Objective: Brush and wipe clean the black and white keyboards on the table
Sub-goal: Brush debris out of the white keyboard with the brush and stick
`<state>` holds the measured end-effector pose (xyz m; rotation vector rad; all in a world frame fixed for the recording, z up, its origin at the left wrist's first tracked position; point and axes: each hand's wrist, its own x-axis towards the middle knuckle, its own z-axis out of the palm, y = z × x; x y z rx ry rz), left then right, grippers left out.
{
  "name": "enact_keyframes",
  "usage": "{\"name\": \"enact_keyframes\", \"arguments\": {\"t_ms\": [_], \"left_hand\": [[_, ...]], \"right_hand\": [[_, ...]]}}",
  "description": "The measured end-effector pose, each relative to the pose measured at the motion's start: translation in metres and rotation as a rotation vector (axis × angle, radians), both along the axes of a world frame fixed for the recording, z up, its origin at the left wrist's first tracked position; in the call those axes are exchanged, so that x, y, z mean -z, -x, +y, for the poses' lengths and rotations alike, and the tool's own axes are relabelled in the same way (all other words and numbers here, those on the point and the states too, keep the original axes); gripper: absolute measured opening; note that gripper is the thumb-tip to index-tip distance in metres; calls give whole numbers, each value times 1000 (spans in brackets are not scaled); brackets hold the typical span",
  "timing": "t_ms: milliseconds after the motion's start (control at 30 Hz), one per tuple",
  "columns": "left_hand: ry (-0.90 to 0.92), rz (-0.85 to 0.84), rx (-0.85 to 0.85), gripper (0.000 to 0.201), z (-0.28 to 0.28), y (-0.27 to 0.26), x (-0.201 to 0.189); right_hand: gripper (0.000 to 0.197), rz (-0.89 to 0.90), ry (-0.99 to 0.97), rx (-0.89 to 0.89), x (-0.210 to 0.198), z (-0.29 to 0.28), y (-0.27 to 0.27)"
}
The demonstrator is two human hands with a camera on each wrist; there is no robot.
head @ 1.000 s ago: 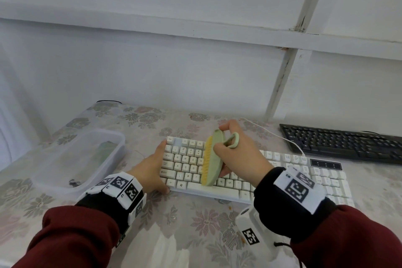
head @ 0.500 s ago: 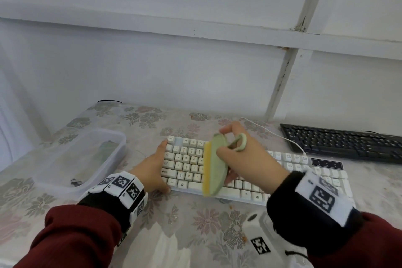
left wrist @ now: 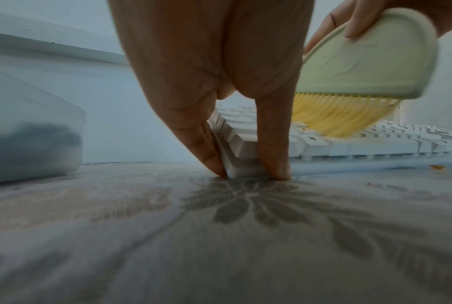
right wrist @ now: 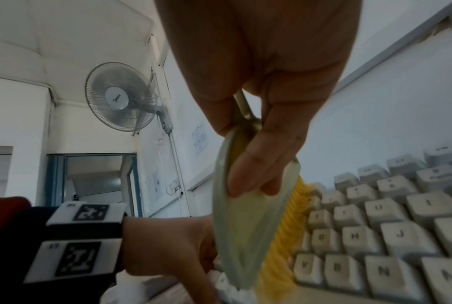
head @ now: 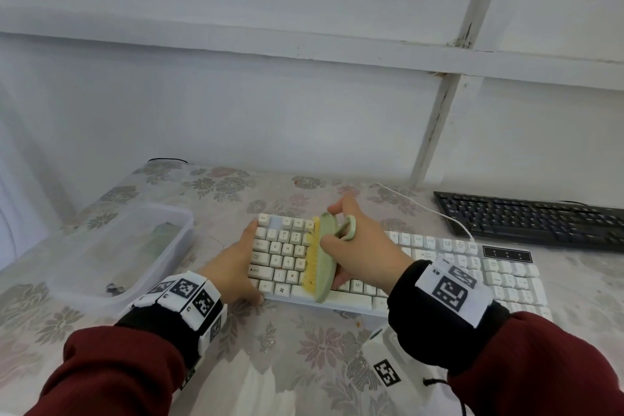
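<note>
Floral table (head: 304,348): brush (head: 325,263) on white keyboard (head: 439,267) left end.

white keyboard (head: 439,267): flat, front-centre | black keyboard (head: 530,219): flat, behind-right, apart | table (head: 304,348): floral cover

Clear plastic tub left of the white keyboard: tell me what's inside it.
Through the clear plastic tub's cloudy wall, a greenish item lies toward its back and something small and dark at the near corner. The frosted plastic blurs both, so neither can be identified.
</note>
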<state>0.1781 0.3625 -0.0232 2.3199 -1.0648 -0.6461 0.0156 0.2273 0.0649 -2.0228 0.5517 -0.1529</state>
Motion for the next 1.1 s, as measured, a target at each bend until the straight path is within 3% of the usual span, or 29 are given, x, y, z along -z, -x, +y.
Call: {"name": "enact_keyframes", "arguments": {"t_ms": [233,467,800,900,1100], "left_hand": [[0,7,0,126,0,0,0],[-31,-10,-9,127,1,0,0],[2,12,-6,128,0,-2,3],[4,11,-3,128,1,-3,4],[-17,-4,-13,128,0,-3,3]], "right_hand": [[23,87,-82,-94,-4,12,14],[28,-150,-16,108,-18,-4,-7],[26,59,67,-124,9,17,14],[25,105,-48,-142,-1,16,19],[29,-162,-5,48,-20,0,-6]]}}
